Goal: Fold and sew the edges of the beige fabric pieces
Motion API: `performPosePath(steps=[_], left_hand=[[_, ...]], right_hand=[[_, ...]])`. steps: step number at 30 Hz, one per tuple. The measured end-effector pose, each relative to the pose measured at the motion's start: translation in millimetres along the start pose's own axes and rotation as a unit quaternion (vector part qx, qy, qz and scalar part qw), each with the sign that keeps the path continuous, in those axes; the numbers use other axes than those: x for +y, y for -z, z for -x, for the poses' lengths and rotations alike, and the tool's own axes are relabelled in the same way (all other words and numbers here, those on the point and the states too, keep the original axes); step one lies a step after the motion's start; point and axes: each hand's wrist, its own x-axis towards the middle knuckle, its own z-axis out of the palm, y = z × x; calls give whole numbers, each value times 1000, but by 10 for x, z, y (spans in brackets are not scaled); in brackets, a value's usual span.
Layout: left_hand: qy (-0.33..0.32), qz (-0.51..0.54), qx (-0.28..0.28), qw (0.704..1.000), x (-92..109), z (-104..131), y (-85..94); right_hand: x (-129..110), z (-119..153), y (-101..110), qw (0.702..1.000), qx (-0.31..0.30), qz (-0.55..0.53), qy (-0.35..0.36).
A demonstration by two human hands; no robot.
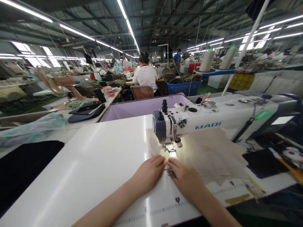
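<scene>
Under the sewing machine (184, 124), pale beige fabric (210, 154), thin, smooth, lightly creased

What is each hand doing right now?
Left hand: fingertips at the cloth, near the presser foot; whether it pinches or only presses cannot be told.
Right hand: fingertips close by the left's; pinch or press cannot be told either.

Blue "MAQI" lettering on the white sewing machine (227, 116).

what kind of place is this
Most likely a garment factory: a sewing machine stands over pale cloth, thread cones rise behind it, and folded cloth is piled on a farther table.
</scene>
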Motion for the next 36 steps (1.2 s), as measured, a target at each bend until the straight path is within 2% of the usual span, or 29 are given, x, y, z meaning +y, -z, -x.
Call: performPosePath(steps=[5, 11, 18, 26, 30, 33, 36], left_hand=[[-8, 18, -18, 1000, -85, -104, 96], [-7, 27, -5, 1000, -256, -207, 93], [-10, 29, -13, 999, -391, -301, 139], [50, 3, 48, 998, -411, -184, 8], [90, -34, 12, 995, -248, -146, 67], [106, -33, -24, 994, 29, -90, 107], [86, -17, -44, 995, 285, -13, 87]], right_hand=[[8, -96, 56, 1000, -6, 3, -12], [28, -216, 78, 1000, 3, 0, -24], [29, -182, 95, 999, 2, -23, -30], [12, -96, 54, 998, 21, -37, -35], [24, -35, 54, 997, 37, -61, -32], [40, 45, 35, 994, 55, -88, -21], [49, 125, -11, 992, 65, -108, 1]])
